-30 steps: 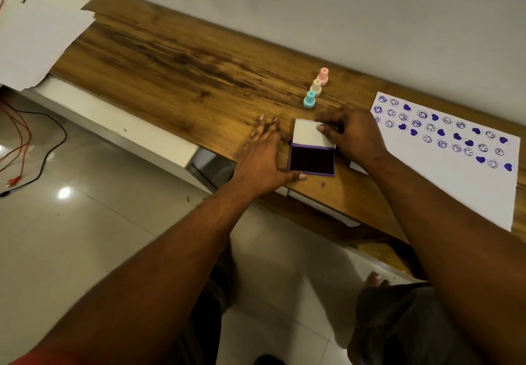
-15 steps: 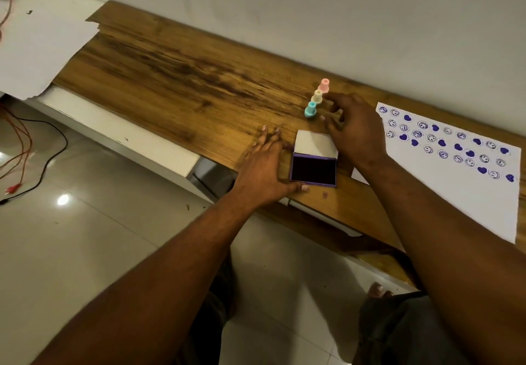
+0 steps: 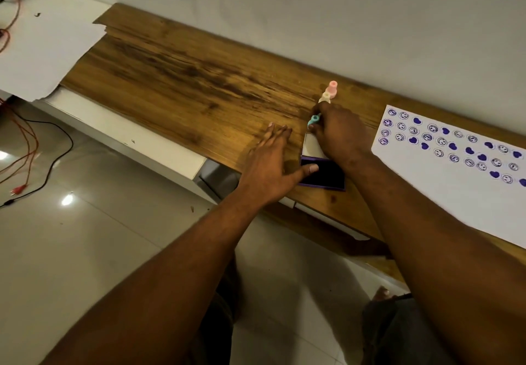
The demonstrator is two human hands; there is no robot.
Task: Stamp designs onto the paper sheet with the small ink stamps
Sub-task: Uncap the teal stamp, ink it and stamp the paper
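Observation:
An open purple ink pad (image 3: pixel 323 175) with its white lid raised lies near the front edge of the wooden desk (image 3: pixel 185 80). My left hand (image 3: pixel 270 162) rests flat on the desk beside it, thumb touching the pad's left edge. My right hand (image 3: pixel 337 131) pinches a small blue stamp (image 3: pixel 313 119), tilted, just behind the pad. A cream stamp (image 3: pixel 325 97) and a pink stamp (image 3: pixel 332 89) stand upright behind it. The white paper sheet (image 3: pixel 455 193) at the right carries several purple smiley and heart prints.
A wall runs close behind the desk. A loose white sheet (image 3: pixel 42 48) covers the desk's far left end. Red and black cables (image 3: pixel 25 148) lie on the tiled floor at the left. My knees show below the desk edge.
My right hand left the ink pad's lid, reached back to the row of stamps and picked up the blue one, which is now tilted. My left hand stayed beside the pad.

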